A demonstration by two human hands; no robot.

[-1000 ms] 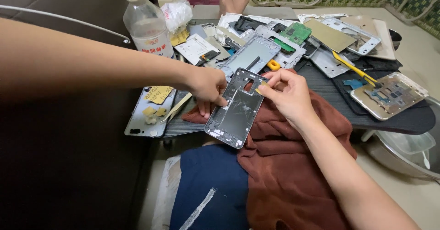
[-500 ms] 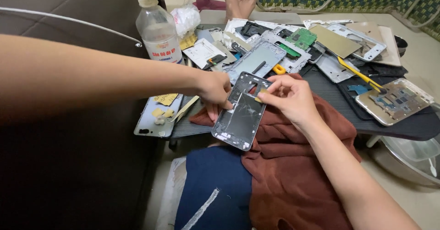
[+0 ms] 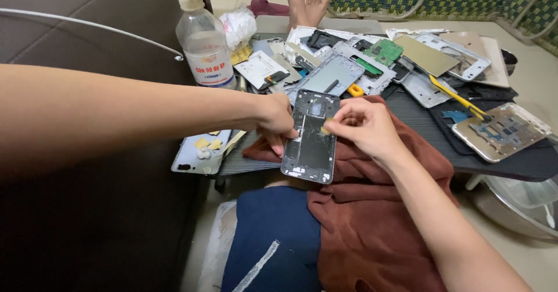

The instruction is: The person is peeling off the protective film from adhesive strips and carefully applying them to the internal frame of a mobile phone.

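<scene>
Cloth: a rust-brown towel [image 3: 372,210] lies over the lap beside a dark blue fabric [image 3: 273,239], cushioning the work.
Phone frame: a grey phone frame [image 3: 312,138] with cracked glass lies tilted on the towel, its upper end at the worktop [image 3: 418,117] edge.
Left hand: the left hand [image 3: 277,120] pinches the frame's left edge, fingers closed on it.
Right hand: the right hand [image 3: 361,126] is curled narrow, fingertips pinching a small yellowish part [image 3: 326,128] at the frame's right side, touching it.
Technique: judged from the grip, brace the frame firmly with the left hand; lift the small part slowly and at a low angle to avoid tearing it or flexing the cracked glass.
Near left: a pale back cover [image 3: 197,152] carries yellow scraps.
Middle: a yellow-handled tool [image 3: 459,99] and a gold-rimmed frame [image 3: 503,130] lie well apart to the right.
Far: a clear liquid bottle [image 3: 203,42] stands upright; a green circuit board [image 3: 383,50] sits among stacked phone parts.
</scene>
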